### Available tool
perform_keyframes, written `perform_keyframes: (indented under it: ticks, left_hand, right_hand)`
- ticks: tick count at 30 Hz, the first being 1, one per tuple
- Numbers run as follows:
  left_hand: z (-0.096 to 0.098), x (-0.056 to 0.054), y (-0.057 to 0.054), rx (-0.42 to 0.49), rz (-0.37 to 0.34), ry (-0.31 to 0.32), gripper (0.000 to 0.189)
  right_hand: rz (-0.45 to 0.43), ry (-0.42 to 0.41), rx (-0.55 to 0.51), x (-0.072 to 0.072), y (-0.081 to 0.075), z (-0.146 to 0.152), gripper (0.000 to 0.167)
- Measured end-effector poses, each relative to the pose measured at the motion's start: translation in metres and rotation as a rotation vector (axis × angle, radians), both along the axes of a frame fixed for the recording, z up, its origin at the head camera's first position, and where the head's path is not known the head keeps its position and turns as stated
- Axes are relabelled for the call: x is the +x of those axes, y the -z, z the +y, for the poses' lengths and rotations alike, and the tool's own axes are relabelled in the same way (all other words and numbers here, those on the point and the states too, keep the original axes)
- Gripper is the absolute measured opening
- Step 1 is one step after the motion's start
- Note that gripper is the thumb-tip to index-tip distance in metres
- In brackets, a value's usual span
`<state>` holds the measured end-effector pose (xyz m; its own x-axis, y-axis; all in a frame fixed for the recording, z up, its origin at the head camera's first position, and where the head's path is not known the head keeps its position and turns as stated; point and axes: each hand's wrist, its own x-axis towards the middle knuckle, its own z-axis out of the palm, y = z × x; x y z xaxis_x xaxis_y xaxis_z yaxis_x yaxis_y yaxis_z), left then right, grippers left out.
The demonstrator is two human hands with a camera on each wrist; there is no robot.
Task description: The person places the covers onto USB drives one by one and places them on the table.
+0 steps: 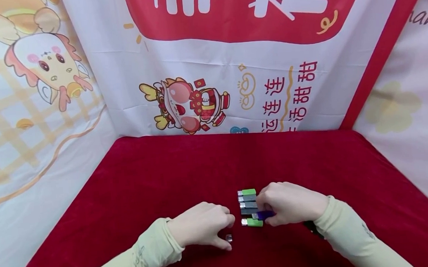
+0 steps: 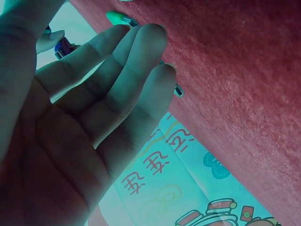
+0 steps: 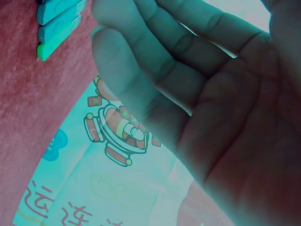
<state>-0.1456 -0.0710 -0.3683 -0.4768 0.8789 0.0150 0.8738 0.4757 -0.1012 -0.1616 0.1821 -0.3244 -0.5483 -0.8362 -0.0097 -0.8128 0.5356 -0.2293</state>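
Observation:
My right hand (image 1: 289, 202) pinches a purple USB flash drive (image 1: 263, 215), its metal plug pointing left; the left wrist view shows the same purple drive (image 2: 63, 49) at the right hand's fingertips. Under and beside this hand lie several flash drives in a column on the cloth, with a green drive (image 1: 249, 192) at the far end, dark grey ones (image 1: 250, 205) between, and another green drive (image 1: 255, 222) nearest. My left hand (image 1: 203, 225) holds nothing visible, fingers loosely bent. A small silvery piece (image 1: 229, 238) is between its thumb and index finger; contact is unclear.
A dark red cloth (image 1: 157, 170) covers the table. Printed fabric walls (image 1: 120, 74) stand behind it and along both sides. Something black (image 1: 313, 228) shows beneath the right wrist.

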Motion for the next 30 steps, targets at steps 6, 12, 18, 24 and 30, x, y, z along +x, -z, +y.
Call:
perform_keyframes:
  ticks: [6, 12, 18, 24, 30]
  left_hand:
    - [0.0015, 0.0014, 0.0002, -0.003, 0.001, 0.004, 0.036]
    - [0.0026, 0.0012, 0.0005, 0.001, -0.001, 0.003, 0.036]
    - [0.0026, 0.0021, 0.0034, -0.004, -0.009, -0.001, 0.037]
    - [0.0023, 0.0018, 0.0090, 0.028, -0.019, 0.033, 0.029]
    - [0.0029, 0.0016, 0.0083, 0.026, 0.007, 0.083, 0.016]
  right_hand:
    - [0.004, 0.005, 0.000, 0.0012, -0.0019, 0.0010, 0.015]
    - [0.037, 0.007, -0.002, 0.0015, -0.0041, 0.0023, 0.017]
    - [0.047, 0.009, -0.010, 0.0016, -0.0051, 0.0022, 0.018]
    - [0.045, 0.020, -0.003, 0.0022, -0.0046, 0.0033, 0.017]
    - [0.043, 0.026, -0.003, 0.0028, -0.0055, 0.0036, 0.016]
